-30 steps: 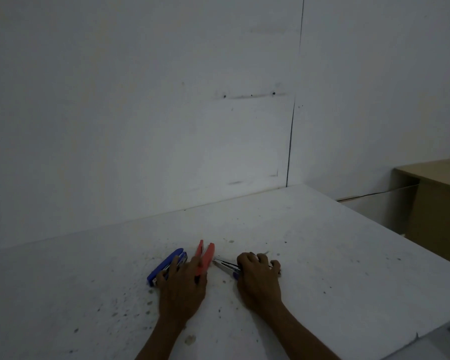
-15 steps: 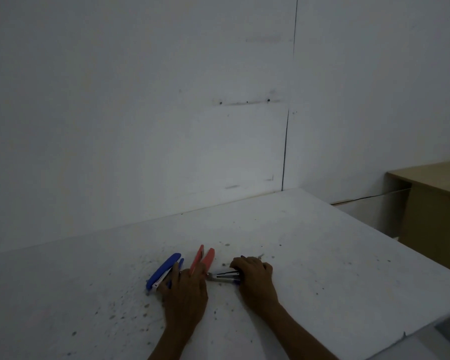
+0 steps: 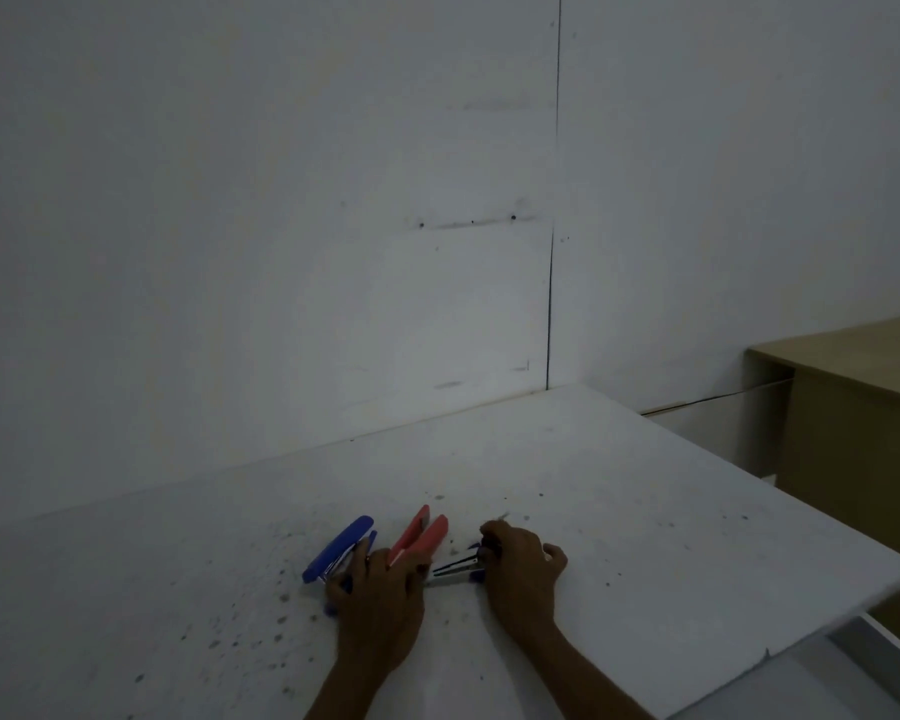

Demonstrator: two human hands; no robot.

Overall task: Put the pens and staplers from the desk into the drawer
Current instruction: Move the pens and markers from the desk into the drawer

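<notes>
Since 1 second ago my right hand (image 3: pixel 520 569) has slid leftward, dragging the pens (image 3: pixel 455 568) with it until their tips meet the left hand (image 3: pixel 380 605); the 2 staplers have barely shifted. Now the right hand's grip is curled shut over the pen bundle, fingers on top, the barrels poking out toward 9 o'clock. The left hand lies over the near ends of the blue stapler (image 3: pixel 338 549) and the red stapler (image 3: pixel 419 535); whether its grip has actually closed on either I cannot tell, since the palm hides the contact. Both staplers rest on the white worktop (image 3: pixel 645 511), side by side, long axes running from the left hand out toward 1 o'clock. The pens lie across that line, roughly 9 to 3. I judge the gathering step nearly done. The drawer is not clearly visible; a pale ledge (image 3: pixel 874 646) at 4 o'clock below the worktop edge may be it. If so, the right hand is nearer and should carry first.
</notes>
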